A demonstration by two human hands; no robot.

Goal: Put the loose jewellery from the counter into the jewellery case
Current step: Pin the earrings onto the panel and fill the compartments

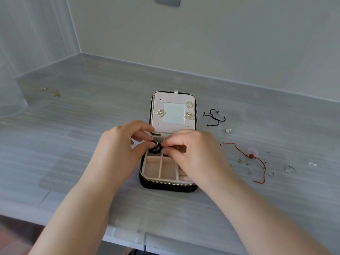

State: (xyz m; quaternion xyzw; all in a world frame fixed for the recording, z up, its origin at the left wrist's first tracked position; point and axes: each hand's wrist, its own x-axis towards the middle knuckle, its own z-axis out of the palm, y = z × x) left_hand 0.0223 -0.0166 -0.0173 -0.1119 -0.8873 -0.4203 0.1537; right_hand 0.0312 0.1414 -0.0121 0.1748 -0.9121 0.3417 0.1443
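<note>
The fingers of the left hand (121, 144) and right hand (193, 150) are clamping a coiled black cord bracelet (155, 149) just above a rear compartment of the open black zipped jewellery case (165, 186) on the grey bench (92, 126). Gem-set earrings (161, 112) are sitting in the lid. A second black cord bracelet (214, 117), a red beaded cord (252, 156), a silver ring (290, 169) and small studs (240, 160) are lying loose, so most of the work appears outstanding.

Loose jewellery (252, 157) lies right of the jewellery case (166, 184)

counter (92, 144): smooth matt grey | jewellery case (166, 186): black cloth, metal zip | mirror (173, 113): glossy
</note>
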